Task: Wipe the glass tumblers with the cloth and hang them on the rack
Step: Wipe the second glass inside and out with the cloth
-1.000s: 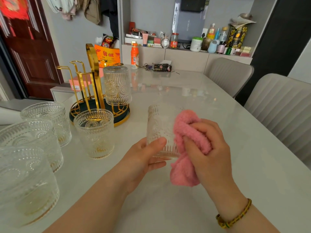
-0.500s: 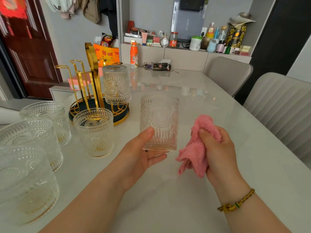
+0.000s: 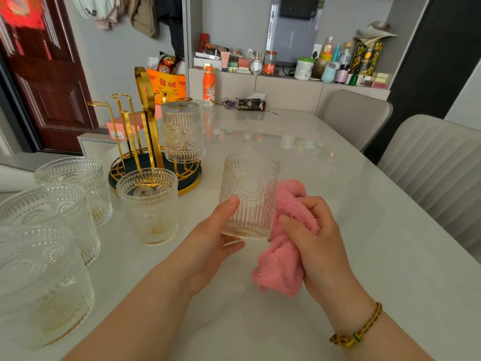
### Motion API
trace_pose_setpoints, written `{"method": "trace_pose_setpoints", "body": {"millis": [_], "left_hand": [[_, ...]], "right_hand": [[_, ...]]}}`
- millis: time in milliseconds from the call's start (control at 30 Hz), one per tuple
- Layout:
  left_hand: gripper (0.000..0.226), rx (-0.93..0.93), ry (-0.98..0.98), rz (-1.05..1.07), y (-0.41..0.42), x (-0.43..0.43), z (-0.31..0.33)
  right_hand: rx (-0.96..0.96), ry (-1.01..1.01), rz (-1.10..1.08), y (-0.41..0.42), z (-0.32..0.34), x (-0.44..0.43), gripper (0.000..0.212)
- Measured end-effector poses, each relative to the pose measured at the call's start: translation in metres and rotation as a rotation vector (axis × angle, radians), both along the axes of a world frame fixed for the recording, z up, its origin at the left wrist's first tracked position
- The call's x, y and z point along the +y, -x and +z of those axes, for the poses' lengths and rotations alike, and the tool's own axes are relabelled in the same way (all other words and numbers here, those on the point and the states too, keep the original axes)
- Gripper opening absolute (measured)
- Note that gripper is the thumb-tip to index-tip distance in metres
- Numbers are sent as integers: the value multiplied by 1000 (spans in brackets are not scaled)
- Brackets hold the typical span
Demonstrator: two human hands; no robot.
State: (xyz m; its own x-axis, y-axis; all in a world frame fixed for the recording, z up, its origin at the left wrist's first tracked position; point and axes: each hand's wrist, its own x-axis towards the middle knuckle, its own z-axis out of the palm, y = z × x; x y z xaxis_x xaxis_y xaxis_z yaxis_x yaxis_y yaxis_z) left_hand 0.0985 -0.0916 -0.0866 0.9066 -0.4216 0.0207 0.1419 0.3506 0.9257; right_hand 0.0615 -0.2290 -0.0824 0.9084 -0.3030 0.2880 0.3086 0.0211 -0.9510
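My left hand (image 3: 210, 243) grips an embossed glass tumbler (image 3: 250, 194) above the table, thumb on its near side. My right hand (image 3: 315, 238) holds a bunched pink cloth (image 3: 283, 267) pressed against the tumbler's right side. A gold rack (image 3: 140, 121) on a dark round base stands at the left. One tumbler (image 3: 183, 131) hangs upside down on it. Another tumbler (image 3: 148, 204) stands upright in front of the rack. Three more tumblers (image 3: 44, 282) stand along the left edge.
The pale table (image 3: 364, 243) runs far back, with an orange bottle (image 3: 209, 86), keys and a dark tissue pack (image 3: 251, 105) at its far end. Two grey chairs (image 3: 429, 173) stand along the right side. A cluttered shelf lies behind.
My right hand was apart from the tumbler half a second ago and has brought the cloth back against its right side. The tumbler stays in my left hand.
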Motion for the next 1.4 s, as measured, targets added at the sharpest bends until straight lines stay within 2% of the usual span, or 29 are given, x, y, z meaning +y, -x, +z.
{"method": "trace_pose_setpoints", "body": {"millis": [100, 200, 300, 333, 433, 500, 600, 667, 767, 833, 900, 1000, 1067, 1133, 1200, 1267, 1400], "left_hand": [[38, -27, -25, 22, -1, 2, -2], [51, -53, -72, 110, -5, 1, -4], [27, -35, -105, 137, -6, -4, -6], [26, -29, -123, 129, -5, -5, -6], [59, -159, -210, 16, -2, -6, -10], [62, -203, -199, -44, 0, -4, -10], [98, -145, -146, -68, -3, -3, -10], [108, -118, -140, -88, -4, -2, -10], [105, -124, -116, -150, 1, -4, -8], [104, -95, -69, -190, 3, -5, -7], [95, -58, -14, -189, 3, -6, -7], [70, 52, 56, -116, -3, -3, -9], [71, 80, 62, -86, -7, 0, -9], [70, 52, 10, -100, -6, 1, -9], [70, 5, -56, -161, -2, -2, -8], [71, -30, -82, -221, 3, -6, -9], [80, -27, -6, -259, 5, -7, -8]], "right_hand": [[-60, 76, -12, 2, 2, 1, 16], [-124, 177, -63, 4, 5, -1, 20], [-165, 270, -92, 5, 7, -1, 21], [-176, 284, -81, 5, 7, 0, 20], [-227, 342, -57, 7, 6, 5, 22], [-257, 368, -43, 9, 5, 5, 16], [-263, 399, -32, 11, 7, 6, 18], [-320, 467, -83, 13, 9, 6, 18], [-335, 382, -165, 12, 14, -1, 10], [-297, 303, -218, 7, 15, -10, 18], [-222, 252, -197, 3, 14, -15, 16], [-182, 370, -56, 2, 11, -10, 20], [-241, 537, 5, 4, 9, -2, 7], [-313, 589, -32, 7, 7, 2, 19], [-358, 541, -138, 8, 10, 0, 20], [-392, 471, -234, 9, 14, -6, 10], [-291, 332, -272, 6, 16, -15, 15]]}}
